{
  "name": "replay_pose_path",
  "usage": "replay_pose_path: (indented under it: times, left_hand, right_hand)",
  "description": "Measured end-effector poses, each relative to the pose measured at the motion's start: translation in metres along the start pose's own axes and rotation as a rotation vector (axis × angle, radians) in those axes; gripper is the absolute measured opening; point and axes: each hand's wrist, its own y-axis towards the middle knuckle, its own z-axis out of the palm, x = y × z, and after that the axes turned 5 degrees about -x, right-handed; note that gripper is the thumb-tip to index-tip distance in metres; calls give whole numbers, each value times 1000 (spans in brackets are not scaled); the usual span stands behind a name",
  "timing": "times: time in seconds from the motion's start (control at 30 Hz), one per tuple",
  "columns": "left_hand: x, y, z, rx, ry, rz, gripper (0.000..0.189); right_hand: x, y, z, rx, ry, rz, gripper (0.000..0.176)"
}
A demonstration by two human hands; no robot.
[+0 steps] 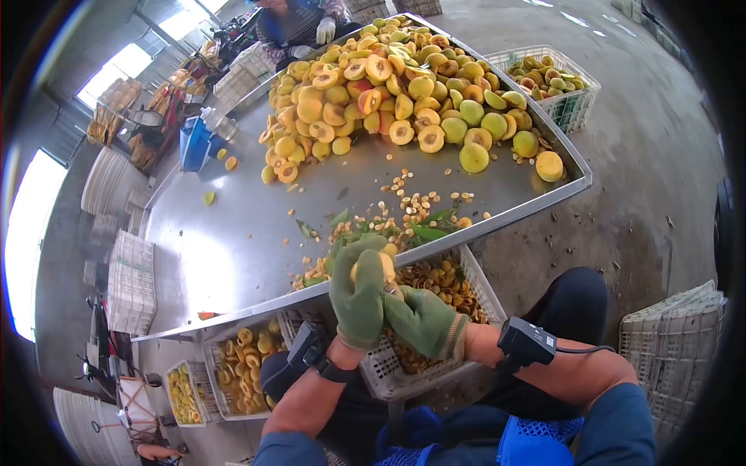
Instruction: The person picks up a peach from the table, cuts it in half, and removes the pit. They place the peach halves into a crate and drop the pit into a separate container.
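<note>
Both hands wear green work gloves and meet over the near edge of the metal table (256, 225). My left hand (359, 291) is closed round a yellow peach (387, 266), which shows between its thumb and fingers. Right beside it, my right hand (426, 320) is closed, its fingertips close to the peach. A small shiny bit shows at those fingertips, too small to name. Beyond the hands lie scattered peach pits (416, 206) and green leaves (429, 232). Below them stands a white crate (482, 283) full of brownish pits and scraps.
A big heap of whole and halved peaches (381, 85) covers the table's far side. A blue container (194, 145) stands at its left. Crates of peaches (247, 371) are at lower left, another crate (571, 116) at far right. A gloved co-worker (299, 27) sits opposite.
</note>
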Motion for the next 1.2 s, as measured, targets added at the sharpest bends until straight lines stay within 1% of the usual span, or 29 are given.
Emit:
replay_pose_path:
  times: [0.03, 0.1, 0.17, 0.2, 0.23, 0.3, 0.33, 0.37, 0.4, 0.53, 0.57, 0.67, 0.73, 0.83, 0.87, 0.93, 0.97, 1.03, 1.17, 1.2]
  left_hand:
    - [-1, -1, 3, -14, -43, 23, 27]
    - [-1, -5, 10, -39, -127, 62, 32]
    - [2, -1, 3, 57, -72, 155, 38]
    - [1, 3, -2, 105, -43, 204, 42]
    - [-3, 7, -6, 177, -54, 162, 44]
    - [-13, 19, -11, 322, -80, 75, 49]
    - [-15, 24, -13, 352, -62, 11, 50]
    - [-17, 27, -16, 374, -43, -55, 51]
    - [-18, 28, -19, 395, -24, -119, 52]
    - [-9, 15, -6, 197, 21, 38, 33]
    - [-9, 15, -5, 199, 2, 70, 33]
    - [-7, 12, -6, 199, -38, 127, 34]
    - [-5, 10, -7, 193, -57, 130, 36]
    - [3, 11, -7, 213, 12, 247, 37]
    - [2, 9, -6, 229, 13, 228, 41]
    - [-3, 4, -4, 257, 16, 186, 50]
    - [-3, 3, -3, 268, -16, 178, 47]
    - [-5, 2, 1, 290, -83, 164, 41]
    - [-15, -7, 5, 317, -234, 5, 43]
    - [-15, -7, 3, 328, -246, -26, 44]
  right_hand:
    - [4, -1, 1, 20, 44, 31, 41]
    - [15, -6, -3, 52, -66, -39, 42]
    - [34, -6, -10, 73, -98, 14, 41]
    - [45, -3, -16, 78, -72, 99, 41]
    - [50, -1, -19, 83, -48, 186, 41]
    - [45, 1, -20, 75, -124, 79, 41]
    - [39, 1, -19, 67, -159, 29, 40]
    - [34, 3, -16, 59, -116, 58, 39]
    - [33, 2, -15, 81, -104, 106, 41]
    - [53, -1, -20, 192, -104, 253, 51]
    - [58, -2, -22, 227, -115, 283, 54]
    - [77, -3, -24, 265, -42, 485, 58]
    - [88, -2, -29, 325, 35, 571, 55]
    - [88, -2, -37, 415, 232, 700, 51]
    - [86, -1, -40, 445, 311, 743, 49]
    - [75, 0, -47, 569, 534, 776, 47]
    - [69, 1, -49, 630, 646, 790, 46]
    - [60, 2, -50, 691, 794, 820, 50]
    - [44, 4, -49, 832, 1064, 847, 54]
    - [44, 3, -49, 804, 1028, 841, 55]
